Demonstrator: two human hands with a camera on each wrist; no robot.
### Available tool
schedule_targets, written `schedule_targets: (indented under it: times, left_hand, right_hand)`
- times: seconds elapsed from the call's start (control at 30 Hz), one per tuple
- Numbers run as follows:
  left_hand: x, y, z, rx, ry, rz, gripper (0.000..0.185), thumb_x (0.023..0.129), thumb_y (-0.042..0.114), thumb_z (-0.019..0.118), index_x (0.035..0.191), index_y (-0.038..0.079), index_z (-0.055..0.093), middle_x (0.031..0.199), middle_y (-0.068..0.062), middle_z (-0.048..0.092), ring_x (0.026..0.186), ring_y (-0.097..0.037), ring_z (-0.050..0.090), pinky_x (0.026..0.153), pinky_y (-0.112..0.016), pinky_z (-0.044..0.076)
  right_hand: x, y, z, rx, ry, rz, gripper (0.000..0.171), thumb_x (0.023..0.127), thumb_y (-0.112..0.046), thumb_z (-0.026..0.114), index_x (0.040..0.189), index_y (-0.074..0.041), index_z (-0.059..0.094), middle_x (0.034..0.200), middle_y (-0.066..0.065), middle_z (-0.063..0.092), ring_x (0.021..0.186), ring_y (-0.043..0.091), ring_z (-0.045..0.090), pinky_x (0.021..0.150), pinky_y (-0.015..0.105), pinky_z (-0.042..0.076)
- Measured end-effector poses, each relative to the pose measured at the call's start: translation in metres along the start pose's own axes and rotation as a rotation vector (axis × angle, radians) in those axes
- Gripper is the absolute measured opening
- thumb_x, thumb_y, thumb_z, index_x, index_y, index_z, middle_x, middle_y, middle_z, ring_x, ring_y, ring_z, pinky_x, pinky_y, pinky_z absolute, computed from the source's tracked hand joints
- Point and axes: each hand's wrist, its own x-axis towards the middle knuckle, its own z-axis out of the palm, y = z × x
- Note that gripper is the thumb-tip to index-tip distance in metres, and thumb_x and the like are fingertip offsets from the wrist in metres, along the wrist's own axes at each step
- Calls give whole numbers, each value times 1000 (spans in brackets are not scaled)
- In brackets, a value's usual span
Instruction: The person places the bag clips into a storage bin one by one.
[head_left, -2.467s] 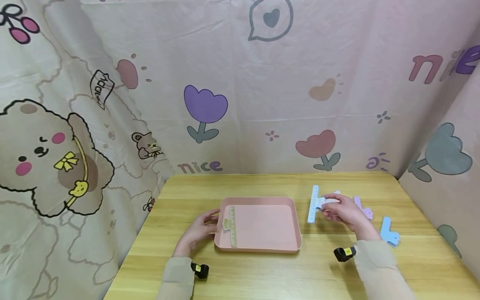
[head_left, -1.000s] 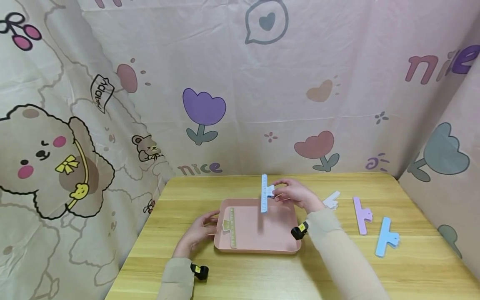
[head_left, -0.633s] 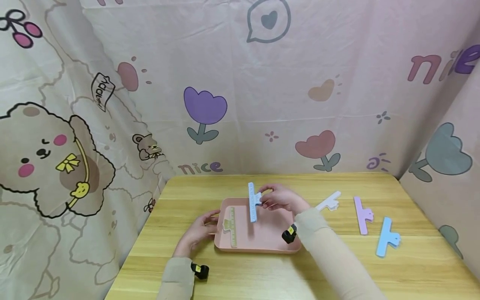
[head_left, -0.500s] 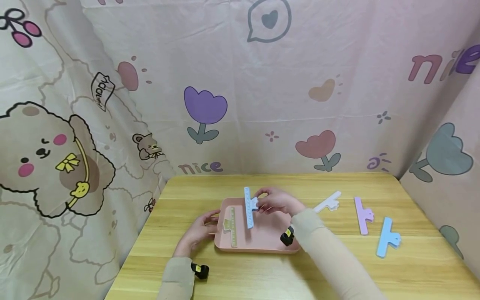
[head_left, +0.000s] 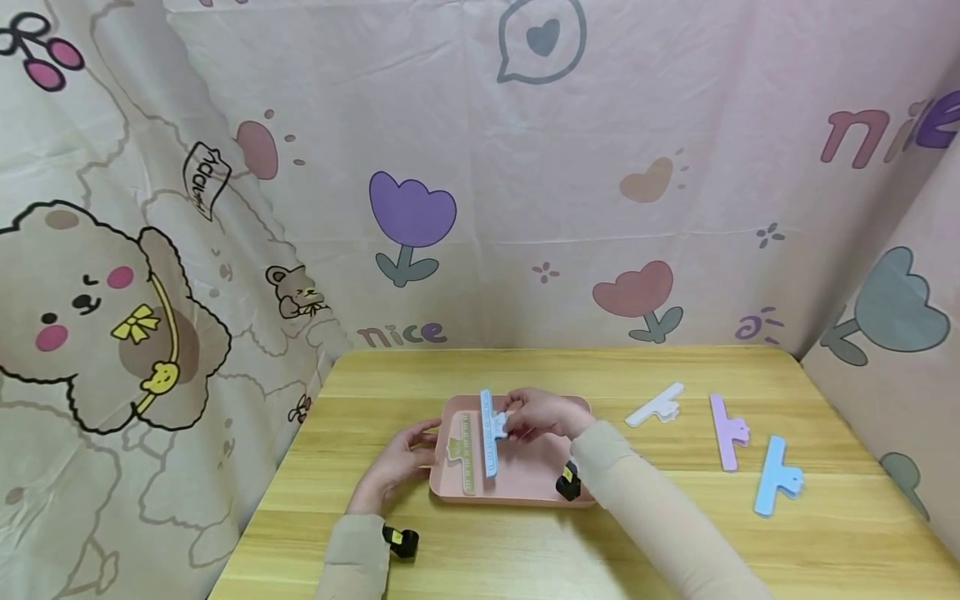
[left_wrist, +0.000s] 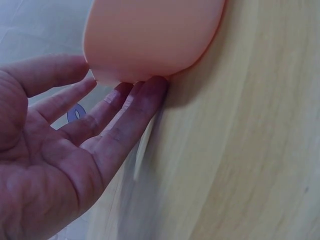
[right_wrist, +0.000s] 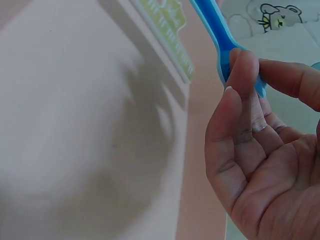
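Pale blue clip [head_left: 489, 437] has come down and left over the pink tray [head_left: 525, 479], near the green clip [head_left: 467, 458] lying inside — looks late in this carry. Right hand [head_left: 542, 414] pinches its handle, fingers curled; left hand [head_left: 400, 458], fingers loosely spread, touches the tray's left end.

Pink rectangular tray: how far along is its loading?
Done: a green plastic ruler clip lies in the pink tray. In hand: the right hand pinches a light blue plastic ruler clip over it. Seemingly left: the white clip, purple clip and blue clip on the wooden table.
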Motion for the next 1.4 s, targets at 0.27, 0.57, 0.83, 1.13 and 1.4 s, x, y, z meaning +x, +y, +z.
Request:
schedule_targets:
  times: [0.27, 0.57, 0.83, 1.13, 1.4]
  left_hand:
    - [2, -3, 0, 7, 18, -6, 69, 86, -10, 58, 149, -5, 32, 136, -33, 43, 112, -39, 58, 85, -45, 55]
    - [3, -5, 0, 14, 32, 0, 68, 84, -10, 58, 148, -4, 34, 136, -31, 45, 111, -37, 58, 84, -45, 56]
    - [1, -2, 2, 14, 45, -11, 69, 85, -10, 60, 148, -3, 34, 137, -32, 44, 112, -38, 57, 85, -48, 55]
    - [1, -1, 1, 2, 33, -12, 69, 85, -9, 61, 147, -7, 33, 135, -34, 44, 109, -39, 59, 87, -48, 54]
    - [2, -2, 3, 12, 47, -5, 69, 83, -10, 60, 147, -5, 35, 134, -31, 47, 111, -37, 58, 86, -46, 55]
  right_hand:
    - [4, 5, 5, -69, -3, 28, 23, 86, -2, 66, 108, 0, 58, 78, 11, 66, 65, 17, 61, 60, 32, 55]
    - [5, 5, 10, -63, -92, 56, 38, 88, -5, 68, 125, 0, 59, 91, 16, 70, 79, 25, 68, 71, 40, 59]
    - [-13, -12, 0, -211, -74, 14, 50, 91, -13, 68, 136, 0, 52, 101, 16, 68, 91, 30, 67, 75, 42, 58]
    - [-51, -20, -40, -143, 40, -131, 44, 94, -16, 64, 133, 2, 53, 115, 22, 64, 98, 34, 67, 79, 46, 58]
    - [-86, 2, -67, -40, 142, -191, 45, 94, -14, 65, 132, 5, 51, 106, 14, 68, 103, 46, 61, 85, 55, 54]
